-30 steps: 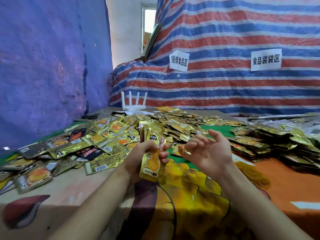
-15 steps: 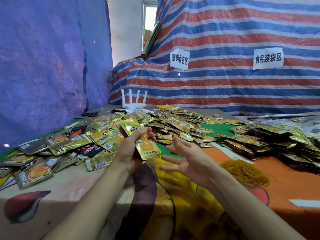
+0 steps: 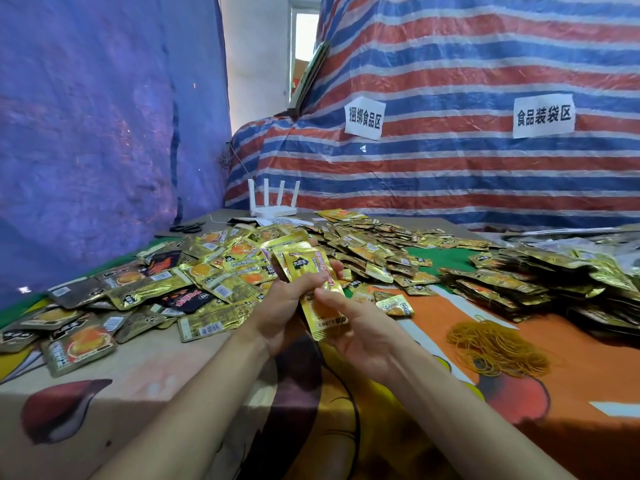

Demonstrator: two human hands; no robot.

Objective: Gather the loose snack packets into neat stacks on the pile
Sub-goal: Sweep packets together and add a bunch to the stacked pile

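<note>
Makeshift food-packing workroom. Back wall: a striped tarp (image 3: 467, 174); two paper signs (image 3: 364, 118) on it name food bundling and bagging zones. Left of the tarp, a blue sheet (image 3: 86, 133). Below the tarp, cloth-covered table (image 3: 156, 375) heaped with gold snack packets (image 3: 367, 251); loose rubber bands (image 3: 495, 348) piled there too.

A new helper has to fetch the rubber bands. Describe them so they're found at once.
Start at the striped tarp wall, then drop to the orange cloth on the table's right. There lies a tangled heap of rubber bands: thin mustard loops, matte and stringy beside the shiny foil packets.
</note>
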